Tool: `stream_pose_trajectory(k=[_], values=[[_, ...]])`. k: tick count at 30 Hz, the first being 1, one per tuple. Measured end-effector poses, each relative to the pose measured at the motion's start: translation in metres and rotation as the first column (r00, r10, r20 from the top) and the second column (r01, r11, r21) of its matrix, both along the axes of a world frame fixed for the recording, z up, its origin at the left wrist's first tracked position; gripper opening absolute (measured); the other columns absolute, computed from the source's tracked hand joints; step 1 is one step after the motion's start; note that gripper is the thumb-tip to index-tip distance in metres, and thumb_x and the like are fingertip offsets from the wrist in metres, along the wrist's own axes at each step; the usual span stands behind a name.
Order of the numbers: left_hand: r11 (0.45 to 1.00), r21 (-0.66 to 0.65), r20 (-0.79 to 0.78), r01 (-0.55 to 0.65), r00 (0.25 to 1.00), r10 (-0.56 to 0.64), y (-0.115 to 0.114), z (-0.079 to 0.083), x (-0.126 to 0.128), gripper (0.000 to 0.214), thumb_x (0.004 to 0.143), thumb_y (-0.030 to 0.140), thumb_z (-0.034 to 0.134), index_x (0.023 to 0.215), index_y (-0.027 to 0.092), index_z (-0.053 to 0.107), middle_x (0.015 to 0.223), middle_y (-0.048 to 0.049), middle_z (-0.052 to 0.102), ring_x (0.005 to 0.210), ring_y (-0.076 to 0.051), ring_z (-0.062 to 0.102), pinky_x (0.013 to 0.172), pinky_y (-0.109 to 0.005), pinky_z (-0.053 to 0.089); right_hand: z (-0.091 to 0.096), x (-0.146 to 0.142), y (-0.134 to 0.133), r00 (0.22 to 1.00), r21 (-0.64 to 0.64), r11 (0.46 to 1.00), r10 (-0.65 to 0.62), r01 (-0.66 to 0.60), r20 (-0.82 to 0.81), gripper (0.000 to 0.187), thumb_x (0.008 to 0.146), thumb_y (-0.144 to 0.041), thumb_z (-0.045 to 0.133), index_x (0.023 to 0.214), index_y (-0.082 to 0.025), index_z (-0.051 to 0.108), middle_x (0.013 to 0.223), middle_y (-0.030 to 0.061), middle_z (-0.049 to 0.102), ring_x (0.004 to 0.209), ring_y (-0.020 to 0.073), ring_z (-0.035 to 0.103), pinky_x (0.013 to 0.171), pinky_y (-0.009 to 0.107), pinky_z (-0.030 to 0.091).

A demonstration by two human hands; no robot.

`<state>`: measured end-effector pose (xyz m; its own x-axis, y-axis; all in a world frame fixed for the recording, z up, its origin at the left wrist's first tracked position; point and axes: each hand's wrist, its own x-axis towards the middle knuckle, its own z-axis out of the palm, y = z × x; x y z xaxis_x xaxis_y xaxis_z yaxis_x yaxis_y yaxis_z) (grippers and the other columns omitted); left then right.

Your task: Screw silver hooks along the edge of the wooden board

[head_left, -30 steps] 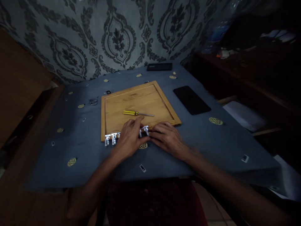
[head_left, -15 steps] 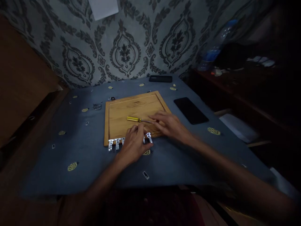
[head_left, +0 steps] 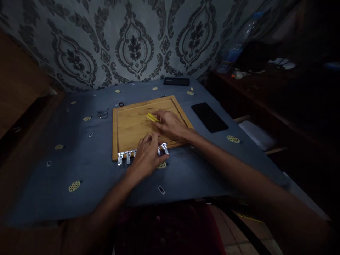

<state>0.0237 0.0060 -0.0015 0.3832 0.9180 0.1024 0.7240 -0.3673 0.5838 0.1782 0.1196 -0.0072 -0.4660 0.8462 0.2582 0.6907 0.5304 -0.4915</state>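
Note:
A wooden board (head_left: 132,129) with a raised rim lies on the blue cloth. Along its near edge runs a silver metal hook rail (head_left: 128,156), its middle covered by my left hand (head_left: 147,152). The fingers of that hand rest over the rail and board edge, with the thumb on the near side, so I hold the rail there. Above the board, my right hand (head_left: 168,124) is closed around a screwdriver (head_left: 152,117) with a yellow handle. The handle points to the far left; the shaft is hidden by the hand.
A black phone (head_left: 209,117) lies right of the board, and another dark phone-like slab (head_left: 176,81) near the wall. Left of the board is a small clear packet (head_left: 102,114). A plastic bottle (head_left: 236,49) stands on the dark side table.
My right hand has closed on the screwdriver, which lay on the board, and lifted it slightly toward the far side. The left hand stays on the hook rail. The view has shifted a little.

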Motion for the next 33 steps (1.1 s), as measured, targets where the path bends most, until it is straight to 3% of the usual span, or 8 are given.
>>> stream_pose_trajectory(k=[2, 5, 7, 9, 21, 33], values=[[1.0, 0.001, 0.001, 0.001, 1.0, -0.001, 0.0, 0.0, 0.0, 0.059, 0.078, 0.017, 0.082, 0.123, 0.021, 0.044, 0.114, -0.0061, 0.07, 0.117, -0.03, 0.059, 0.1, -0.047, 0.045, 0.002, 0.013, -0.007, 0.983, 0.038, 0.995, -0.087, 0.094, -0.161, 0.033, 0.092, -0.023, 0.054, 0.123, -0.015, 0.062, 0.102, 0.0082, 0.068, 0.083, 0.019, 0.061, 0.069, 0.03, 0.047], [1.0, 0.008, -0.005, 0.0, 1.0, 0.0, -0.002, 0.0, 0.0, 0.058, 0.078, 0.017, 0.082, 0.123, 0.021, 0.044, 0.115, -0.0051, 0.07, 0.12, -0.03, 0.058, 0.101, -0.048, 0.045, 0.006, 0.031, -0.027, 0.754, 0.02, 0.986, -0.113, 0.165, -0.647, 0.024, 0.093, -0.04, 0.063, 0.108, -0.021, 0.064, 0.083, -0.0001, 0.061, 0.065, 0.0138, 0.055, 0.056, 0.027, 0.046], [1.0, 0.009, -0.011, -0.003, 1.0, 0.003, -0.002, 0.0, 0.0, 0.058, 0.079, 0.017, 0.082, 0.122, 0.021, 0.044, 0.116, -0.0047, 0.07, 0.121, -0.03, 0.057, 0.102, -0.047, 0.044, 0.006, 0.038, -0.044, 0.63, 0.008, 0.981, -0.118, 0.194, -0.768, 0.024, 0.093, -0.045, 0.065, 0.106, -0.025, 0.062, 0.081, -0.0017, 0.058, 0.058, 0.0116, 0.053, 0.052, 0.027, 0.046], [1.0, 0.004, -0.016, -0.008, 1.0, 0.008, -0.003, 0.0, 0.0, 0.058, 0.079, 0.017, 0.082, 0.122, 0.021, 0.044, 0.116, -0.0038, 0.071, 0.121, -0.029, 0.057, 0.103, -0.047, 0.044, 0.005, 0.04, -0.058, 0.57, 0.024, 0.975, -0.108, 0.219, -0.815, 0.024, 0.094, -0.049, 0.065, 0.102, -0.027, 0.059, 0.082, -0.0016, 0.057, 0.054, 0.0108, 0.052, 0.05, 0.028, 0.047], [0.994, -0.061, -0.044, -0.087, 0.995, 0.084, -0.002, 0.005, 0.004, 0.061, 0.077, 0.02, 0.083, 0.124, 0.024, 0.045, 0.117, -0.0052, 0.073, 0.118, -0.03, 0.064, 0.102, -0.05, 0.046, 0.002, 0.038, -0.083, 0.62, 0.011, 0.995, -0.05, 0.095, -0.783, 0.019, 0.099, -0.045, 0.058, 0.106, -0.028, 0.056, 0.093, 0.0001, 0.062, 0.07, 0.0132, 0.06, 0.06, 0.03, 0.056], [0.991, -0.094, -0.031, -0.094, 0.995, 0.091, -0.001, 0.005, 0.004, 0.062, 0.077, 0.022, 0.083, 0.125, 0.024, 0.044, 0.114, -0.0056, 0.073, 0.117, -0.03, 0.066, 0.102, -0.053, 0.049, 0.002, 0.038, -0.082, 0.704, 0.008, 1.0, 0.025, -0.028, -0.709, 0.009, 0.099, -0.034, 0.055, 0.099, -0.027, 0.05, 0.081, -0.0004, 0.056, 0.066, 0.0165, 0.059, 0.061, 0.033, 0.055]])
